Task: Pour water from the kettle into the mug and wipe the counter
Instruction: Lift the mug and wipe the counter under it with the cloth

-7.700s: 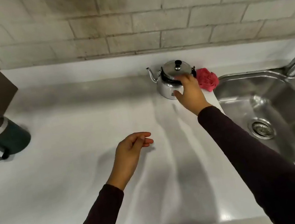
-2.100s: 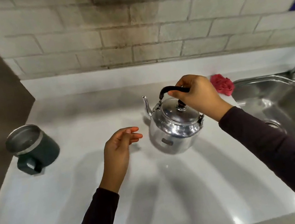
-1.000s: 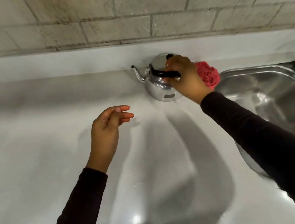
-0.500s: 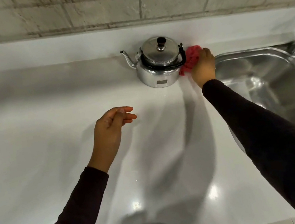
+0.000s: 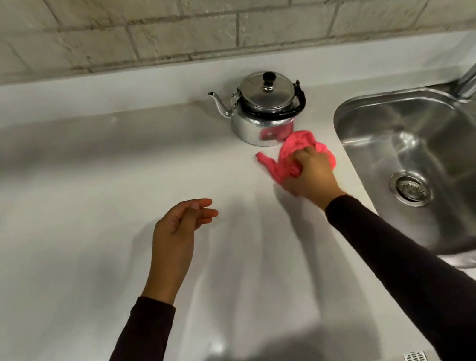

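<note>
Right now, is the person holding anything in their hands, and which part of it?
The right hand grips the bunched pink cloth at its near end, on the counter. The left hand holds nothing.

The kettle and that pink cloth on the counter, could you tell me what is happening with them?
A person's right hand grips the pink cloth on the white counter, between the kettle and the sink. The kettle stands upright near the wall, lid on, nobody touching it. The left hand hovers open and empty. Wiping seems underway.
</note>
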A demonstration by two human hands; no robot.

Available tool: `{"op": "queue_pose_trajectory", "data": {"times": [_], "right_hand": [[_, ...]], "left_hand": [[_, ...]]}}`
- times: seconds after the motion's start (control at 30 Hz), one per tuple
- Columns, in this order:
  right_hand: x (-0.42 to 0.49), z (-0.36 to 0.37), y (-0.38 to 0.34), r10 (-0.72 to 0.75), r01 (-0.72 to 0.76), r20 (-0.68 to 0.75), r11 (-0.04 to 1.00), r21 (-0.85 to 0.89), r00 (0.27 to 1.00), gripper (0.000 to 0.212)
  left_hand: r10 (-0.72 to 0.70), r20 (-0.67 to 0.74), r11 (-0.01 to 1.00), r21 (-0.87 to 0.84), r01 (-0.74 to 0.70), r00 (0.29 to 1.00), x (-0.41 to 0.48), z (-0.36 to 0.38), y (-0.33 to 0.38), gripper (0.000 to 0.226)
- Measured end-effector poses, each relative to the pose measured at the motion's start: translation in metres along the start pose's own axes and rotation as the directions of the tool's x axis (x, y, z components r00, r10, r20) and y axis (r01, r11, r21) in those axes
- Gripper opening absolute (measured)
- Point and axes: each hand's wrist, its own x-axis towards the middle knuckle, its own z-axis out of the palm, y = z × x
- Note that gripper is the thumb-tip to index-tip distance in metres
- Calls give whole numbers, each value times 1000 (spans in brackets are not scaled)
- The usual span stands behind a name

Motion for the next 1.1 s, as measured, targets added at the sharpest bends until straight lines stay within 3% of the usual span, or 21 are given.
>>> {"op": "queue_pose_trajectory", "data": {"times": [0.1, 0.17, 0.3, 0.43, 0.67, 0.83, 0.9, 0.97, 1.03, 1.1], "right_hand": [[-38, 21, -28, -111, 90, 102, 976, 197, 989, 28], [-55, 39, -49, -181, 140, 171, 964, 228, 968, 21], [-78, 81, -97, -309, 234, 277, 933, 274, 910, 31], [-91, 118, -150, -405, 284, 356, 894, 346, 842, 26], [-99, 172, -246, -563, 366, 463, 815, 449, 685, 25], [-98, 195, -302, -585, 344, 503, 799, 493, 637, 27], [-99, 199, -318, -576, 317, 502, 800, 510, 645, 40], [-104, 204, -330, -527, 310, 437, 823, 476, 729, 64], [-115, 213, -338, -439, 286, 345, 865, 412, 829, 82], [-122, 227, -341, -370, 292, 337, 921, 259, 866, 91]], "left_hand": [[8, -28, 1000, 4, -8, 1000, -5, -20, 0, 31], [2, -54, 1000, 14, -2, 999, -9, -39, 0, 32], [-6, -144, 1000, 30, 11, 990, -19, -90, -4, 32], [-19, -257, 999, 35, 29, 966, -30, -147, -6, 32], [-35, -475, 999, 2, 41, 879, -41, -249, -12, 29], [-36, -609, 999, -17, 32, 792, -29, -309, -18, 24], [-53, -654, 998, -20, 53, 755, -19, -326, -21, 26], [-98, -657, 994, -26, 107, 747, -5, -340, -23, 36], [-149, -588, 986, -28, 164, 795, 9, -351, -26, 35], [-203, -477, 975, -16, 223, 855, 22, -358, -27, 23]]}}
